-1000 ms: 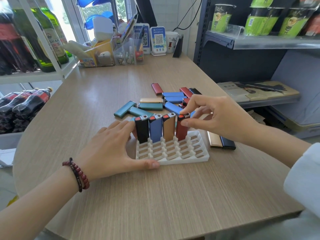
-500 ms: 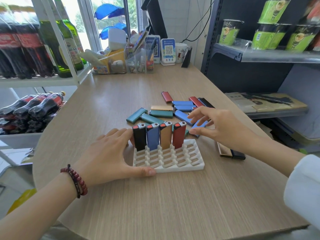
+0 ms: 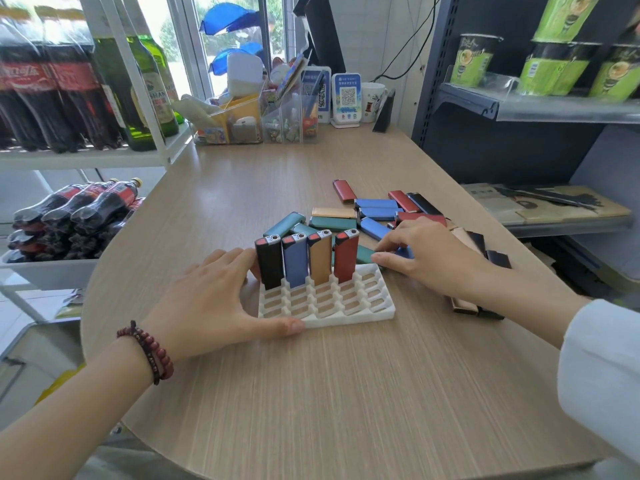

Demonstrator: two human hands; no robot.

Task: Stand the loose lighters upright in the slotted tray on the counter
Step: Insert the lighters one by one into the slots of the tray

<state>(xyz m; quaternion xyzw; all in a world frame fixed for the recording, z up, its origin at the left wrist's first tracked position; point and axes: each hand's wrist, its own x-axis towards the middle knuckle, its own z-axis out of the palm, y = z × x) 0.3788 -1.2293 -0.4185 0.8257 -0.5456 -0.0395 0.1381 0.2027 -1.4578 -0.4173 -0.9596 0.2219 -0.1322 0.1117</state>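
The white slotted tray [image 3: 349,319] lies on the wooden counter [image 3: 346,393]. Its back row holds several upright lighters: black [image 3: 269,263], blue [image 3: 295,261], gold [image 3: 320,258] and red [image 3: 345,256]. My left hand [image 3: 207,299] rests flat at the tray's left side, thumb along the front edge and fingers by the black lighter. My right hand [image 3: 433,258] is down on the loose pile [image 3: 377,213] behind the tray. Its thumb and forefinger pinch the end of a teal lighter [image 3: 363,254] lying flat there.
More loose lighters, gold and black [image 3: 464,306], lie partly under my right wrist. A bottle rack [image 3: 104,98] stands at the left, clear organisers [image 3: 263,123] at the back, and a dark shelf unit [image 3: 519,109] on the right.
My right hand let go of the red lighter, which now stands in the tray, then moved right and down onto the loose pile. My left hand stayed at the tray.
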